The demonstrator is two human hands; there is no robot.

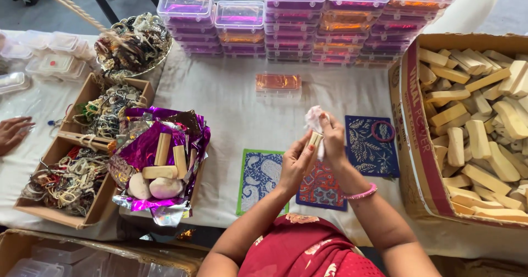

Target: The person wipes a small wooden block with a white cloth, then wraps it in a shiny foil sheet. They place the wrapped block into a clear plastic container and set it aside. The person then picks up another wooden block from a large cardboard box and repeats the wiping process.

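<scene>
Two hands up over the white-clothed counter [231, 106], near its front edge. Left hand [294, 164] wrapped around a pale wooden rectangular block [314, 140], holding it upright. Right hand [333, 136] pinching a crumpled white-pink scrap of tissue [314, 117] against the block's top. Below them: three patterned square mats, green-bordered blue [258, 178], red [322, 189], dark blue [368, 145] with a pink bangle [383, 130] on it. Big cardboard box of similar wooden blocks [467, 128] at right. Purple foil tray with blocks [159, 161] at left. Another person's hand [14, 134] at far left edge.
</scene>
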